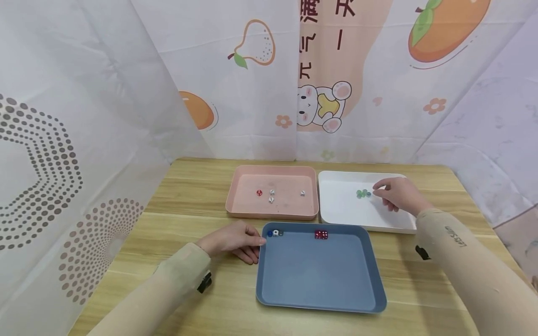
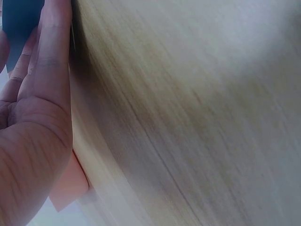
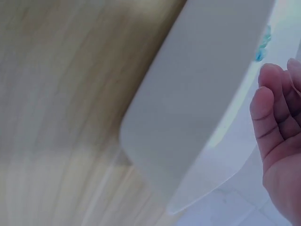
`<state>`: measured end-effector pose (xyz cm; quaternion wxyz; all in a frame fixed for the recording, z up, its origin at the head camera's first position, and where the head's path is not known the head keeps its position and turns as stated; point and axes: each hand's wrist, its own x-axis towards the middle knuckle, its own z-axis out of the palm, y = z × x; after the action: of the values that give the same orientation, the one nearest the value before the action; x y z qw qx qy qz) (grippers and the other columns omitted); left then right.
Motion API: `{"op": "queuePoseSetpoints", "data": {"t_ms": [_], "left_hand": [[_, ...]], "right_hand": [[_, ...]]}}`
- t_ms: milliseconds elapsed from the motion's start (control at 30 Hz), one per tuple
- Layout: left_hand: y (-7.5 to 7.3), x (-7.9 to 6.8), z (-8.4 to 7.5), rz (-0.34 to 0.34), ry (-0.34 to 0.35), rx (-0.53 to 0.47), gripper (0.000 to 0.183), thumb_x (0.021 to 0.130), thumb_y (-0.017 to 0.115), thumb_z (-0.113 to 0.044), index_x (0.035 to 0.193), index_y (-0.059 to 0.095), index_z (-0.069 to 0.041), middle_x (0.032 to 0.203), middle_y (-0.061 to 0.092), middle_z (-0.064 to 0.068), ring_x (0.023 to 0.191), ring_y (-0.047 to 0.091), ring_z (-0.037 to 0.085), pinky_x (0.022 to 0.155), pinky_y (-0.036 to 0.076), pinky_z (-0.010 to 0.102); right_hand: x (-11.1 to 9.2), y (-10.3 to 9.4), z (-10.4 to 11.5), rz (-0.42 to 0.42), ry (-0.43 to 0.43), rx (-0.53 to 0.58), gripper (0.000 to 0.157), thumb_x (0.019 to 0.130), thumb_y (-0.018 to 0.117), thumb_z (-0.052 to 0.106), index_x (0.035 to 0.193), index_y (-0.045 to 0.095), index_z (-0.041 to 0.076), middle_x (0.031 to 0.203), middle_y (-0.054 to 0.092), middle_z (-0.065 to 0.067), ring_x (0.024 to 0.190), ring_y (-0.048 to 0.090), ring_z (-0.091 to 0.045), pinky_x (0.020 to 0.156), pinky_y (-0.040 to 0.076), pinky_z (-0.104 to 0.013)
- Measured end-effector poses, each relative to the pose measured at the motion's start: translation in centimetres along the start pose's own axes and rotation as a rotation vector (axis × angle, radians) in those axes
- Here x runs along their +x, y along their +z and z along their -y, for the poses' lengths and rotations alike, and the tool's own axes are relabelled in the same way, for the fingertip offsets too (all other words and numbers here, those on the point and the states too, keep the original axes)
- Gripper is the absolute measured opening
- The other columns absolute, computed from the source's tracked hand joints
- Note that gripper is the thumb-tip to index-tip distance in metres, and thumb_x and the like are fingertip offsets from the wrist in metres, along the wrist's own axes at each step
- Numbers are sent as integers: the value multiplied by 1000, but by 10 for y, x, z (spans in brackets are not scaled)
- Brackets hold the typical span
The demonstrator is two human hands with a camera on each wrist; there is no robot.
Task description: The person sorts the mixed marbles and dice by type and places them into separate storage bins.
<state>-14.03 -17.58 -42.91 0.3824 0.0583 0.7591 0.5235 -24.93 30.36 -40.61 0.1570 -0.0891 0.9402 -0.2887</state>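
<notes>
My left hand [image 1: 237, 240] is at the left rim of the blue tray [image 1: 319, 275], thumb on the rim and fingers along the outside, gripping the edge. In that tray's far left corner sit a blue piece [image 1: 270, 233], a white die [image 1: 275, 233] and a small greenish piece [image 1: 281, 233]. Red dice [image 1: 321, 234] lie side by side along its far wall. Over the white tray [image 1: 349, 214] hovers my right hand [image 1: 399, 193], fingers loosely bent, nothing visible in them. Just left of its fingertips lie several translucent green glass-like beads [image 1: 362, 193] and a bluish one [image 1: 369, 194].
A pink tray [image 1: 290, 210] stands behind the blue one, left of the white tray. In it are a red die [image 1: 259, 192] and white dice [image 1: 272, 192]. All trays rest on a wooden table [image 1: 189, 186]; a printed cloth [image 1: 260, 93] hangs behind it.
</notes>
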Motion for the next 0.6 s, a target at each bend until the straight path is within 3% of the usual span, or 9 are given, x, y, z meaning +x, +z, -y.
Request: {"op": "queuePoseSetpoints", "data": {"t_ms": [267, 600], "left_hand": [[0, 0, -2, 3, -5, 3, 30, 101, 67, -28, 100, 71, 2, 86, 75, 15, 78, 76, 24, 73, 65, 40], [1, 0, -2, 1, -8, 1, 31, 101, 67, -28, 99, 70, 3, 86, 75, 16, 78, 76, 25, 73, 65, 40]], "right_hand": [[-3, 4, 27, -64, -56, 17, 28, 102, 63, 16, 125, 66, 1, 71, 64, -13, 56, 58, -21, 53, 51, -33], [-2, 22, 76, -26, -153, 24, 29, 101, 64, 17, 127, 67, 4, 74, 65, -16, 60, 62, -29, 53, 51, -33]]}}
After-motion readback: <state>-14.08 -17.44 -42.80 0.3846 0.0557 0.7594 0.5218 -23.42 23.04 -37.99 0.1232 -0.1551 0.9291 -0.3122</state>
